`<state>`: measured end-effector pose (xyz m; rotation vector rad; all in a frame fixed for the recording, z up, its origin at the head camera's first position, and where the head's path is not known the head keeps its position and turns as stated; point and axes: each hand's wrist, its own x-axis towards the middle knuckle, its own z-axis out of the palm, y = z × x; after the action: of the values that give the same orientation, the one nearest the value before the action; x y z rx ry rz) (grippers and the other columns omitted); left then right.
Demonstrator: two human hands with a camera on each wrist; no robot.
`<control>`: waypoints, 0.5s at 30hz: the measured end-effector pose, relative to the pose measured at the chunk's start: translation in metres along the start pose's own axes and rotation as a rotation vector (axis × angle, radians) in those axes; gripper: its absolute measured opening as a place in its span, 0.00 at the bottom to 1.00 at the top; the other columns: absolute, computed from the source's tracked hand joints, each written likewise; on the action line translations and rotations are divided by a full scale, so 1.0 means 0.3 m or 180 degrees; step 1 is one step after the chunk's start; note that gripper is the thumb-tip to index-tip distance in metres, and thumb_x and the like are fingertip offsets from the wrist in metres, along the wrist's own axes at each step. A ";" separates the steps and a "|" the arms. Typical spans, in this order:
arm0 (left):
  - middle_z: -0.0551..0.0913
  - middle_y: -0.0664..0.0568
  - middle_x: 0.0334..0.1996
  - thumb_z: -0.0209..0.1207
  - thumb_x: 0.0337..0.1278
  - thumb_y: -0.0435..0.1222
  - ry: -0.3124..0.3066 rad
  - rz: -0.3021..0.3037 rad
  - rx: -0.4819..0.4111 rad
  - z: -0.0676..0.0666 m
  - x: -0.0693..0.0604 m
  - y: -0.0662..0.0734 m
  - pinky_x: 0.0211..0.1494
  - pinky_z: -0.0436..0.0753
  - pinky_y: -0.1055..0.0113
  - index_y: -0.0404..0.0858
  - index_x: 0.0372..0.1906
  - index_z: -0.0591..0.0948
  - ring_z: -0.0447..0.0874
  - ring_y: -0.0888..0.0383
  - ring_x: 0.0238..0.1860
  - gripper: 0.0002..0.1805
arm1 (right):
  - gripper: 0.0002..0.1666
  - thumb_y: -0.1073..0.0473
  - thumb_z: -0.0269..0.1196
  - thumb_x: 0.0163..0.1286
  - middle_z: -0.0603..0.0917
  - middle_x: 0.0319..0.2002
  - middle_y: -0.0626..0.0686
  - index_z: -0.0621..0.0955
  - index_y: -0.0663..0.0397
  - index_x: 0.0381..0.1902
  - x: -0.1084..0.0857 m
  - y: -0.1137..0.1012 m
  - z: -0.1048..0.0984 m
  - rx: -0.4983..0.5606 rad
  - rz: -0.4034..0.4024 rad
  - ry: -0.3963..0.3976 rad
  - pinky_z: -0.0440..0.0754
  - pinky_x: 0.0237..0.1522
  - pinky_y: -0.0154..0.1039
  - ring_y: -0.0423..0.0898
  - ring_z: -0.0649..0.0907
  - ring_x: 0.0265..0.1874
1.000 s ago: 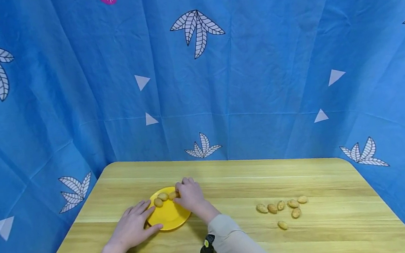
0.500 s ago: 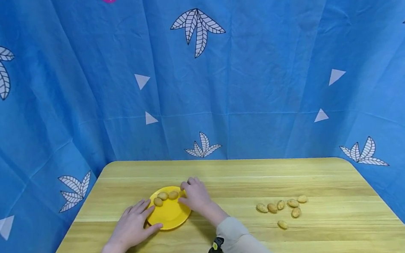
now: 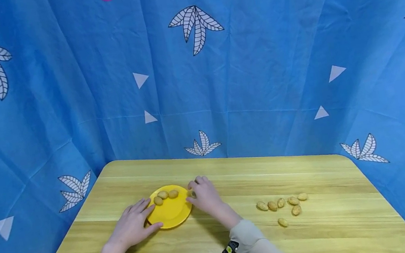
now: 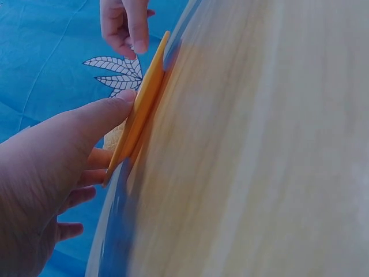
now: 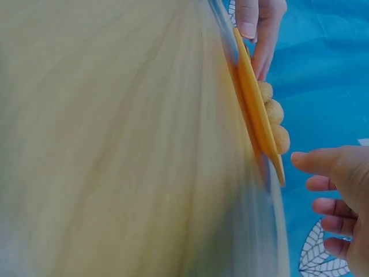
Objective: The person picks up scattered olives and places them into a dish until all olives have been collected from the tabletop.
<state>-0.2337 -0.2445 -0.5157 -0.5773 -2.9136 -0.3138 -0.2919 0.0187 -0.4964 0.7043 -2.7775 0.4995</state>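
Note:
In the head view, my left hand (image 3: 132, 225) rests against the left rim of the yellow plate (image 3: 172, 215), fingers spread and thumb near the front edge. Three small tan nut-like pieces (image 3: 163, 194) lie along the back left part of the plate. Just beyond the plate's right rim is my right hand (image 3: 206, 196), fingers loosely bent. The right wrist view shows this hand (image 5: 340, 196) with thumb and fingers apart, holding nothing visible, beside the plate (image 5: 256, 104). In the left wrist view, my left thumb touches the plate's edge (image 4: 138, 109).
Several similar tan pieces (image 3: 293, 201) lie in a loose group on the right half of the wooden table (image 3: 211, 246). A blue patterned curtain (image 3: 255, 62) hangs behind the table and along its sides.
My right hand has let go of the rightmost piece on the plate and moved right, past the rim. My left hand stays at the plate, and the three pieces remain on it.

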 end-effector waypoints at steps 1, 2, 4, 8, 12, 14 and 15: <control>0.72 0.40 0.68 0.55 0.55 0.66 0.0000 0.0002 0.0003 0.001 0.001 0.000 0.69 0.67 0.39 0.36 0.61 0.78 0.67 0.41 0.70 0.42 | 0.19 0.48 0.70 0.61 0.79 0.40 0.50 0.82 0.51 0.45 -0.004 0.004 -0.005 -0.0016 -0.0005 0.0017 0.74 0.40 0.38 0.45 0.73 0.39; 0.72 0.40 0.68 0.55 0.56 0.66 0.0000 0.0004 0.0005 0.001 0.002 0.000 0.69 0.67 0.39 0.36 0.61 0.78 0.67 0.41 0.70 0.42 | 0.19 0.48 0.70 0.61 0.80 0.40 0.50 0.82 0.51 0.45 -0.009 0.009 -0.010 -0.0020 -0.0008 0.0036 0.75 0.40 0.38 0.45 0.74 0.39; 0.72 0.40 0.68 0.55 0.55 0.67 -0.0007 -0.0009 -0.0009 0.002 0.003 0.001 0.69 0.67 0.39 0.36 0.62 0.78 0.67 0.41 0.70 0.42 | 0.19 0.48 0.71 0.60 0.79 0.40 0.50 0.82 0.52 0.45 -0.019 0.020 -0.018 -0.0013 -0.0028 0.0090 0.75 0.41 0.38 0.46 0.74 0.40; 0.72 0.40 0.68 0.56 0.55 0.65 0.0010 -0.0003 -0.0028 0.005 0.004 -0.001 0.69 0.66 0.39 0.37 0.62 0.78 0.67 0.41 0.70 0.41 | 0.19 0.49 0.72 0.59 0.79 0.39 0.51 0.82 0.53 0.43 -0.043 0.041 -0.036 0.0076 -0.0066 0.0216 0.75 0.41 0.40 0.46 0.74 0.39; 0.71 0.40 0.68 0.57 0.55 0.65 0.0002 -0.0008 -0.0024 0.007 0.004 -0.002 0.69 0.66 0.38 0.37 0.62 0.78 0.67 0.41 0.70 0.41 | 0.19 0.50 0.72 0.58 0.78 0.37 0.51 0.82 0.55 0.42 -0.068 0.065 -0.057 0.0137 -0.0102 0.0323 0.74 0.40 0.40 0.46 0.73 0.37; 0.71 0.40 0.68 0.57 0.55 0.65 -0.0014 -0.0017 -0.0017 0.006 0.005 -0.001 0.69 0.66 0.38 0.37 0.62 0.78 0.66 0.41 0.70 0.41 | 0.19 0.51 0.72 0.58 0.78 0.37 0.51 0.82 0.55 0.42 -0.081 0.080 -0.070 0.0160 -0.0094 0.0340 0.73 0.39 0.39 0.46 0.72 0.36; 0.71 0.40 0.68 0.57 0.55 0.65 -0.0020 -0.0019 -0.0019 0.004 0.005 0.001 0.69 0.67 0.38 0.37 0.62 0.78 0.66 0.41 0.70 0.41 | 0.19 0.51 0.72 0.58 0.78 0.37 0.50 0.82 0.55 0.42 -0.087 0.088 -0.078 0.0174 -0.0077 0.0347 0.73 0.39 0.39 0.45 0.72 0.36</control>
<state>-0.2351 -0.2435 -0.5166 -0.5715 -2.9218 -0.3223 -0.2794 0.0603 -0.4901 0.6999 -2.6600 0.5929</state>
